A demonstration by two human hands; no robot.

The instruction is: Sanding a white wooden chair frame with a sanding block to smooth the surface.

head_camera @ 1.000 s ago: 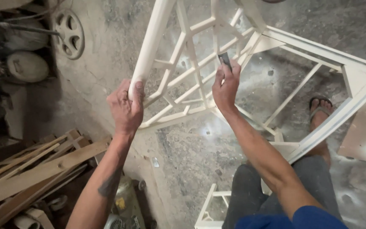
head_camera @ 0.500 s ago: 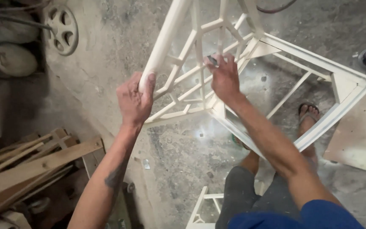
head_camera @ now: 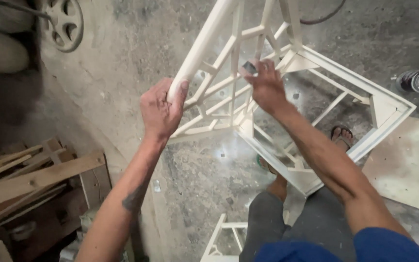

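Shifted right and upward since a second ago, the white lattice frame (head_camera: pixel 267 92) tilts above the concrete floor (head_camera: pixel 136 73), its round rail running from lower left to upper right. Left hand (head_camera: pixel 161 112) is wrapped tight round that rail's end; right hand (head_camera: pixel 267 85) pinches a small grey scraper (head_camera: pixel 249 67) against a slat. Wooden planks (head_camera: pixel 30 179) lie left, a wheel (head_camera: pixel 64 24) beyond, a sandalled foot (head_camera: pixel 341 136) beneath.

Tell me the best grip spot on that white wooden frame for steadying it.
Probably the round outer post of the white wooden frame, near its lower end, coming from the left. That is where the left hand wraps it: the post is smooth and thick, clear of the thin lattice bars that the right hand works on with a small grey piece.
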